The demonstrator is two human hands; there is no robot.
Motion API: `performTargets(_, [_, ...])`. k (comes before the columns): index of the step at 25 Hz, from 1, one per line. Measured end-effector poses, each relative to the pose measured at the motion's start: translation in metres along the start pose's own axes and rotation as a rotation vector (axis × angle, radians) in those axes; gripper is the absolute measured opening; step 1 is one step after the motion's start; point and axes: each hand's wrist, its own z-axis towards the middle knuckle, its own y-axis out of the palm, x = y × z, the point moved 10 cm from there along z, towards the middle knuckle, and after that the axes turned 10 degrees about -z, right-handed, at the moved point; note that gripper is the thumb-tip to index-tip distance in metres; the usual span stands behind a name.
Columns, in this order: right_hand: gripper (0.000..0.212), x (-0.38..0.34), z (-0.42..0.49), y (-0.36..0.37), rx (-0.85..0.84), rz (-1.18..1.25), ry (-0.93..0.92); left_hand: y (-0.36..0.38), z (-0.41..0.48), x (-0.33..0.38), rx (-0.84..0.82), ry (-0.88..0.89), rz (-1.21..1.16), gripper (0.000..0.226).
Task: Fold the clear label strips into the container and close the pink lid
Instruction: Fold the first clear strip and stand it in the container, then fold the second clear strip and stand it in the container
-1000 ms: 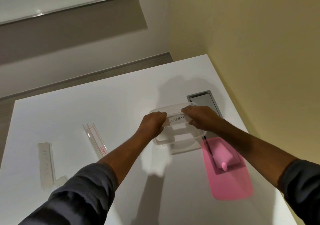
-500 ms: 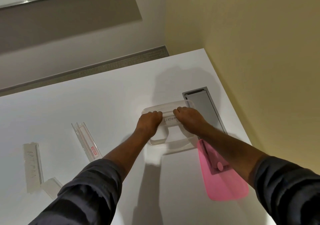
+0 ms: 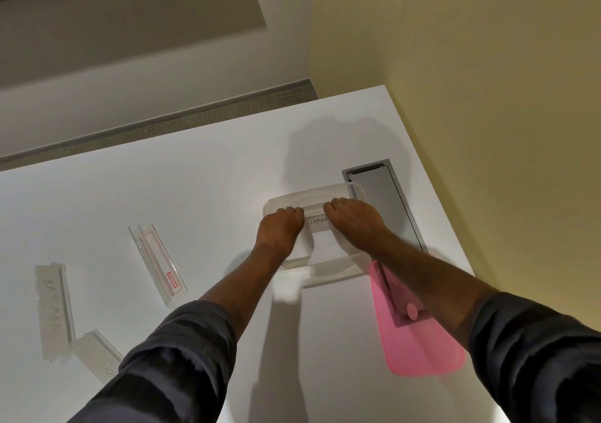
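Note:
A clear rectangular container (image 3: 320, 265) sits on the white table. My left hand (image 3: 280, 227) and my right hand (image 3: 353, 221) are both inside its rim, each closed on one end of a clear label strip (image 3: 317, 222) with handwriting that starts "ELEPHA". The pink lid (image 3: 419, 344) lies flat to the right of the container, under my right forearm. A clear strip with a red label (image 3: 158, 265) lies left of the container. Further left lie a strip marked "BATMAN" (image 3: 53, 309) and another strip (image 3: 96, 354), partly hidden by my left sleeve.
A grey metal cable hatch (image 3: 382, 201) is set into the table just right of the container, and the lid partly covers it. A yellow wall (image 3: 487, 97) runs along the table's right edge. The far edge of the table (image 3: 162, 139) meets a grey floor strip.
Both hands have lowered the strip slightly deeper into the container and closer together. The view has shifted, so more of the table's left side shows.

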Motion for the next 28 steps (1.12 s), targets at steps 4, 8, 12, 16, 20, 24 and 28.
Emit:
performTargets(4, [0.022, 0.0, 0.003, 0.002, -0.001, -0.051, 0.003, -0.003, -0.003, 0.003, 0.03, 0.026, -0.005, 0.037])
performTargets(8, [0.029, 0.004, 0.003, -0.004, 0.024, 0.044, 0.049, -0.022, -0.014, 0.002, 0.084, 0.068, -0.144, 0.044])
performTargets(12, [0.058, 0.013, -0.009, -0.033, 0.092, 0.275, 0.26, -0.071, -0.057, -0.017, 0.379, 0.006, -0.457, 0.034])
performTargets(16, [0.059, -0.009, -0.032, -0.07, 0.211, 0.547, 0.407, -0.091, -0.117, -0.053, 0.626, -0.123, -0.665, 0.023])
performTargets(20, [0.05, -0.069, -0.05, -0.097, 0.291, 0.796, 0.467, -0.064, -0.172, -0.1, 0.583, -0.29, -0.823, 0.023])
performTargets(24, [0.047, -0.157, -0.046, -0.1, 0.204, 0.886, 0.422, -0.025, -0.234, -0.152, 0.537, -0.458, -0.866, 0.022])
performTargets(28, [0.047, -0.244, -0.036, -0.099, 0.084, 0.929, 0.318, 0.012, -0.297, -0.206, 0.522, -0.646, -0.946, 0.021])
